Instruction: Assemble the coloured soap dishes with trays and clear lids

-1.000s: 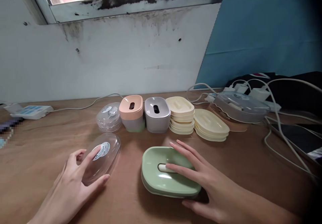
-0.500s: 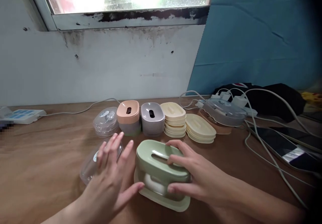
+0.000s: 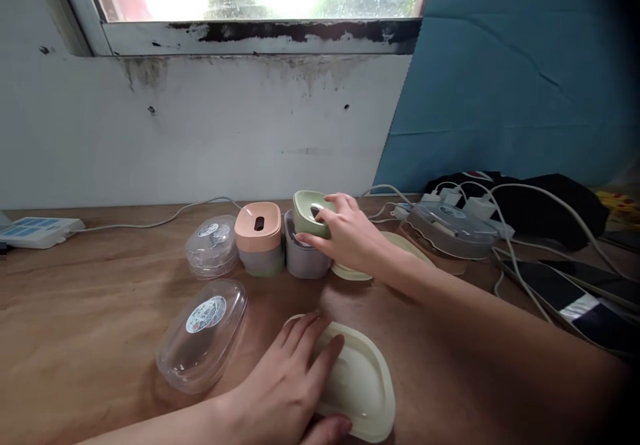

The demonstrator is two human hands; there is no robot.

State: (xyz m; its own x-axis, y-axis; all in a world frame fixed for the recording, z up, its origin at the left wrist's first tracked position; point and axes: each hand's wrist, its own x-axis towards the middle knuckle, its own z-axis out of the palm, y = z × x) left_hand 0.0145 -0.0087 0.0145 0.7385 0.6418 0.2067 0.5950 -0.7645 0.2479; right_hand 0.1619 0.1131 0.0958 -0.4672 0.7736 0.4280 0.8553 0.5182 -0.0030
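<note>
My right hand [image 3: 345, 228] grips a green oval cover [image 3: 309, 203] with a slot in its top. It holds the cover at the grey-purple slotted box [image 3: 306, 261], partly hiding it; whether the two touch is unclear. Near the front, my left hand [image 3: 295, 371] is closed over the left side of a cream oval tray [image 3: 365, 381] with a raised rim, thumb at the near edge. To its left lies a clear plastic oval cover [image 3: 205, 331] with a round printed sticker.
A peach slotted cover on a stacked box [image 3: 259, 238] stands beside clear round-cornered covers [image 3: 211, 245]. Cream trays [image 3: 350, 273] lie behind my right arm. At right are a clear case [image 3: 453, 228], white cables [image 3: 520, 258] and phones [image 3: 560, 291]. A power strip [image 3: 43, 230] sits far left.
My right hand has lifted the green cover off the cream tray and carried it back to the grey-purple box. My left hand has moved right and down onto the tray.
</note>
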